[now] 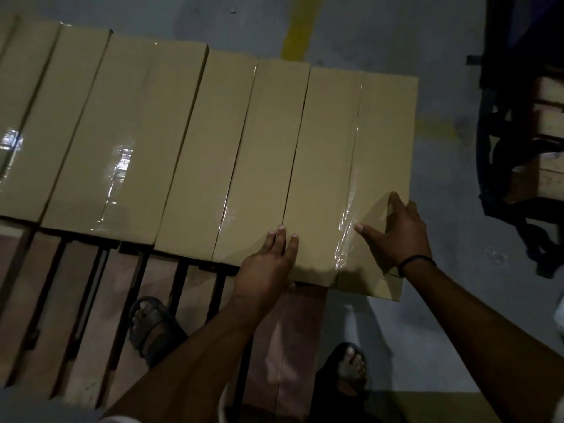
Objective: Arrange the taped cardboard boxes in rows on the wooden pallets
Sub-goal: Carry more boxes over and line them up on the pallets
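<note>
The end box, last in the row right of centre in the frame, lies flat on the wooden pallet. Its long side sits tight against the neighbouring box. Clear tape runs down its middle seam, glossy and a little wrinkled.

The left hand lies flat over the near edge, with straight fingers across the line where the two boxes meet. The right hand is spread wide on the top towards the lower right corner, thumb touching the tape. Neither grip is closed: both are fully open, pressing on cardboard and holding nothing.

The box looks long, shallow and stiff, and probably light enough to slide under palm pressure. The top flaps may give if pushed mid-panel, and the tape looks slick. Bare cardboard at the short ends or along the long edges is likely the better hold.

The near right corner seems to reach out past the pallet's last board, over the floor. How much support it has there cannot be told.

Bare slats fill the lower left, seemingly room for another row, though one sandalled foot stands on them. At right, open floor runs to a dark rack in the upper right. A yellow line crosses the floor beyond the row, top centre.
</note>
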